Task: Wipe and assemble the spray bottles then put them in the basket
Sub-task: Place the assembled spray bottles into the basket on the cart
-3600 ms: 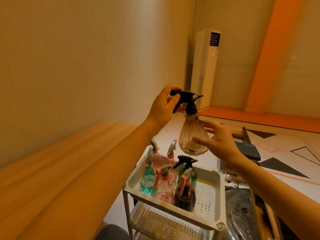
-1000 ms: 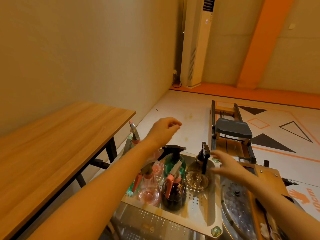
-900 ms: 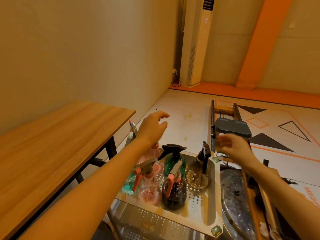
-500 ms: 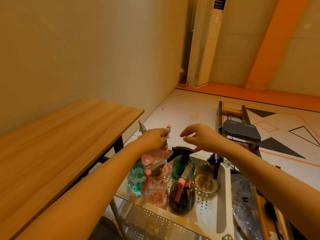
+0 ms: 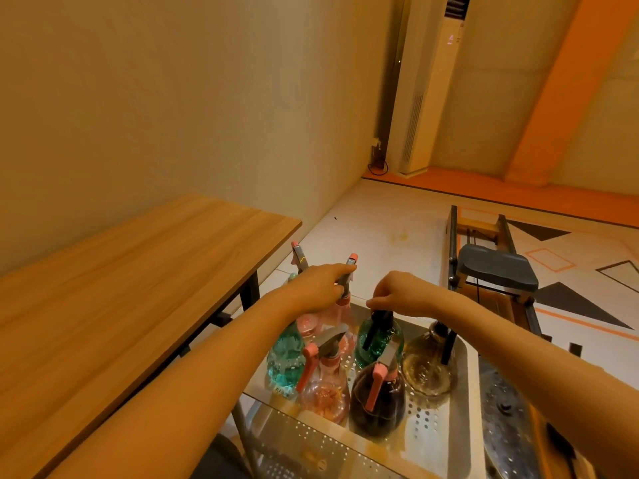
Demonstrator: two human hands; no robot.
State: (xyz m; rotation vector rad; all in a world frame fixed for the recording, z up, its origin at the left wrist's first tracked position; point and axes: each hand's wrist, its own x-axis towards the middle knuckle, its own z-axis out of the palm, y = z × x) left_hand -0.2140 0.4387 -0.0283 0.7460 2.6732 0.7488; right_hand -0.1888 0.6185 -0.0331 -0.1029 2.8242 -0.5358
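The clear spray bottle [image 5: 428, 366] with the black head, held up in both hands seconds ago, now stands assembled at the right of the basket [image 5: 460, 426]. That makes six upright bottles there. Left hand [image 5: 320, 288] now grips a rear pink bottle [image 5: 342, 305]; right hand [image 5: 403, 293] pinches the green bottle [image 5: 378, 340]'s black head.

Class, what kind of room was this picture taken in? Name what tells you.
Probably an exercise or activity room: a tall white standing air conditioner, a wooden-framed machine with a dark padded seat, and pale flooring printed with orange and black shapes.
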